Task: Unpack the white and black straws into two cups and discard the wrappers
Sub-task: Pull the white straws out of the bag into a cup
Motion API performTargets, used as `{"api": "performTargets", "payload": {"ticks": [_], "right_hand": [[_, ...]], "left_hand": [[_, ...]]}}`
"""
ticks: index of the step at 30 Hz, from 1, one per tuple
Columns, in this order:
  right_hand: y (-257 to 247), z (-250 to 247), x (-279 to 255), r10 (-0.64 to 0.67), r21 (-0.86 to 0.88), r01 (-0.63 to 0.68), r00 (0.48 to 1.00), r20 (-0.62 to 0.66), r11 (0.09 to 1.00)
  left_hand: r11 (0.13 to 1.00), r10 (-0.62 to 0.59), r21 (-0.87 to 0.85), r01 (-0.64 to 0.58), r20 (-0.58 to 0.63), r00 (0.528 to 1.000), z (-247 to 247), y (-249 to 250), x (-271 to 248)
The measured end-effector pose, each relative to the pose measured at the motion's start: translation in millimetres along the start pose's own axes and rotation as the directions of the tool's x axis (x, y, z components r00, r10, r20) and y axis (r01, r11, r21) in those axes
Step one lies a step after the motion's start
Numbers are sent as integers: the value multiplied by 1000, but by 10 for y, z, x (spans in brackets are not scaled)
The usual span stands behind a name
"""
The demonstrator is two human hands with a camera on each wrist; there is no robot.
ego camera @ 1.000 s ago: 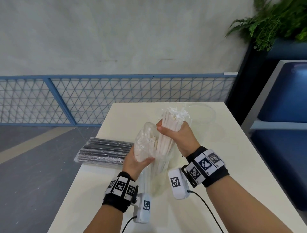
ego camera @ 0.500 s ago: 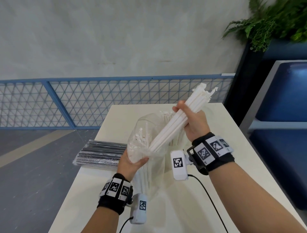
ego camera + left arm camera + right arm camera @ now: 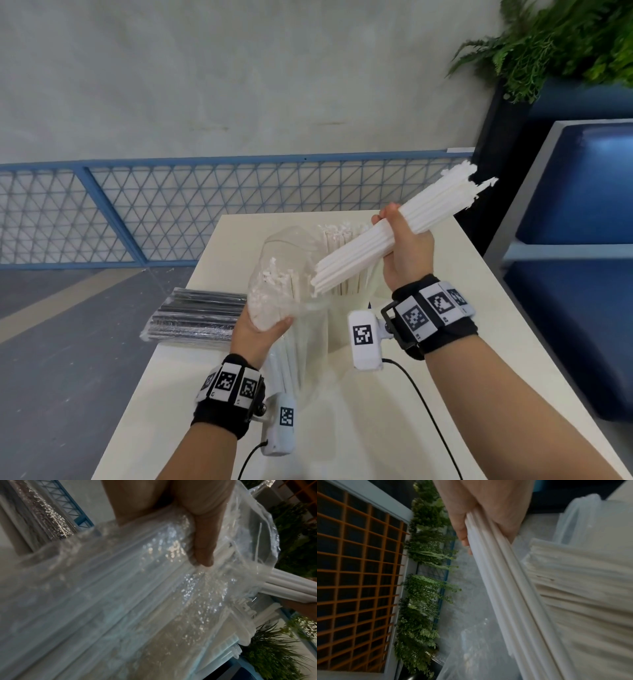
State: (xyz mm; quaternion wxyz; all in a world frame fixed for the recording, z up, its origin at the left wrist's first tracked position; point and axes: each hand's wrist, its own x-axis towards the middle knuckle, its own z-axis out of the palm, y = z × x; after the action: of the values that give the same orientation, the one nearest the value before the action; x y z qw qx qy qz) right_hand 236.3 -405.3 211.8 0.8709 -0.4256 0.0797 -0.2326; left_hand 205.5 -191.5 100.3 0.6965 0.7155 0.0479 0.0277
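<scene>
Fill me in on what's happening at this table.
A person is unpacking straws. The right hand grips a bundle of white straws lifted clear of the clear plastic wrapper, which the left hand holds with more white straws inside. The black straws lie still wrapped on the table.

Bare forearms end in black wristbands [image 3: 228, 399] ringed with white tiles bearing black square-code markers. A white camera pod [image 3: 364, 337], also marker-tagged, hangs from each band, trailing a thin black cable [image 3: 426, 407].
</scene>
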Motion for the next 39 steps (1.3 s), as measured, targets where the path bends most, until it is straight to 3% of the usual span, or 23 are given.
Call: {"api": "performTargets", "payload": {"ticks": [5, 12, 16, 20, 23, 25, 26, 29, 32, 34, 36, 38, 39], "right_hand": [[-129, -22, 89, -234, -265, 239, 971, 52, 934], [152, -17, 72, -150, -519, 227, 971, 186, 824], [198, -12, 81, -232, -562, 413, 901, 367, 717], [334, -80, 116, -271, -637, 588, 804, 529, 499], [433, -147, 174, -222, -701, 630, 775, 591, 333], [470, -160, 184, -266, -714, 659, 751, 605, 235], [489, -170, 180, -261, -725, 659, 749, 609, 200], [581, -223, 143, -87, -796, 595, 804, 589, 113], [594, -264, 146, 43, -818, 575, 818, 574, -8], [538, -238, 145, 94, -834, 551, 832, 547, -24], [463, -191, 31, -58, -819, 573, 819, 571, 26], [407, -91, -188, -285, -693, 691, 720, 633, 206], [415, -51, -320, -307, -625, 729, 685, 661, 280]], "left_hand": [[1000, -12, 9, 12, -12, 1000, -16, -39, 40], [999, -22, 28, 22, 2, 1000, -35, -57, 43], [1000, -31, 1, 31, -15, 999, -36, -58, 34], [999, -29, 29, 30, -13, 999, -41, -72, 42], [999, -18, 35, 18, -17, 1000, -35, -78, 52], [999, -12, 33, 12, -15, 1000, -33, -75, 58], [999, -9, 32, 9, -10, 1000, -33, -69, 56], [1000, 0, 30, 0, 10, 1000, -37, -82, 54], [1000, 15, 27, -15, 13, 1000, -43, -89, 60], [1000, 25, 13, -25, 23, 999, -39, -97, 57], [999, 33, 7, -34, 32, 999, -40, -95, 49], [998, 57, 5, -57, 35, 998, -43, -86, 51], [998, 67, 6, -67, 37, 997, -48, -96, 56]]}}
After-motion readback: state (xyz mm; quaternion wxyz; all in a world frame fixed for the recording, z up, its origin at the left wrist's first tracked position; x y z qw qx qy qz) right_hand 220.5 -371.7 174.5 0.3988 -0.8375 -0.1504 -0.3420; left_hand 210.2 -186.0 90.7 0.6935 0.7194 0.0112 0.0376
